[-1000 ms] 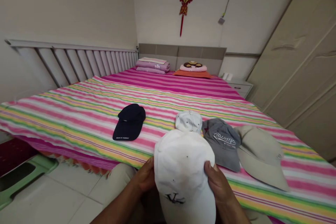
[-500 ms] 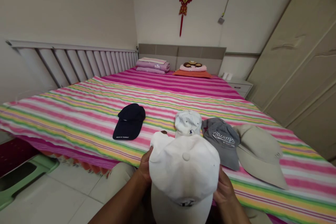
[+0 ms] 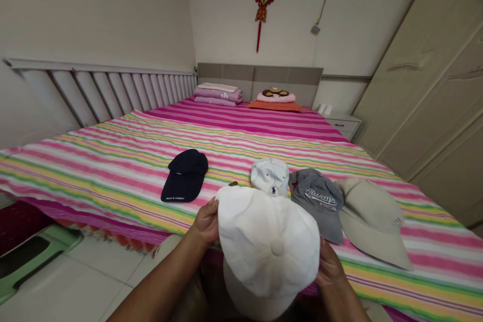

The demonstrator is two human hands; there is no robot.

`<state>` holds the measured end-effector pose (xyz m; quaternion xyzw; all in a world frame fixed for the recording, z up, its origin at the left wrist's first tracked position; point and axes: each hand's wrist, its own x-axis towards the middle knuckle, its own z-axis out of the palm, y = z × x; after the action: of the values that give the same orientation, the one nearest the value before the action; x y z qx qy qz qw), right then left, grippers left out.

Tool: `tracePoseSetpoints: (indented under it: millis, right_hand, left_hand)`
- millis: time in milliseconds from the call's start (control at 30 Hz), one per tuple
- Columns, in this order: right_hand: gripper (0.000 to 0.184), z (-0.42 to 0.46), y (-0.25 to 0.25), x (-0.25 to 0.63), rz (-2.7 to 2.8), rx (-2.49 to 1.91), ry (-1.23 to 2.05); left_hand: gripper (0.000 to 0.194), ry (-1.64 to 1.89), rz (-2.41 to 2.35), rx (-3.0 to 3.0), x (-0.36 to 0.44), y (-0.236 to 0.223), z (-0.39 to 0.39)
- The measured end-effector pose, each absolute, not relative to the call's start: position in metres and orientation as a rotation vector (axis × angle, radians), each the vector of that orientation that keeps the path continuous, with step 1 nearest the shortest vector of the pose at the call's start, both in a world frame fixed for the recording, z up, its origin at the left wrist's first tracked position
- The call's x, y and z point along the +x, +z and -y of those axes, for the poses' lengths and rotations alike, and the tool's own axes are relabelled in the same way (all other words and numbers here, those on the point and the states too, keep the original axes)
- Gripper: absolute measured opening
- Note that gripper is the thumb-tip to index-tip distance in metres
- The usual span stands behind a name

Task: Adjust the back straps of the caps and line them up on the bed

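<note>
I hold a white cap in front of me at the bed's near edge, its crown and top button turned toward me. My left hand grips its left side and my right hand grips its right side, mostly hidden behind the crown. Just beyond it on the striped bedspread lie a smaller white cap, a grey cap with lettering and a beige cap. A navy cap lies apart to the left.
Folded bedding and a pillow sit at the headboard. A slatted rail runs along the bed's left side. A wardrobe stands at the right, a nightstand beside it. A green stool is on the floor, left.
The white cap has tipped forward in my hands: its brim with the logo has swung down out of sight, and the crown's top button now faces me.
</note>
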<state>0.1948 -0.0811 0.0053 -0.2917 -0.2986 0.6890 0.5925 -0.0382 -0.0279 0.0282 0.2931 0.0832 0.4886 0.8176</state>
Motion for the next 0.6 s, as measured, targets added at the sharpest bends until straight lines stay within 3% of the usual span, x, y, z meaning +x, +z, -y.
tracePoseSetpoints:
  millis: [267, 433, 600]
  right_hand:
    - [0.045, 0.076, 0.003, 0.21, 0.769, -0.672, 1.702]
    - [0.03, 0.082, -0.006, 0.208, 0.732, -0.639, 1.832]
    - [0.026, 0.085, -0.004, 0.197, 0.825, -0.547, 1.863]
  left_hand:
    - [0.025, 0.964, -0.194, 0.667, -0.038, 0.036, 0.02]
    - [0.031, 0.801, -0.334, 0.805, -0.038, 0.031, 0.026]
    - [0.023, 0.739, -0.567, 0.938, -0.04, 0.036, 0.03]
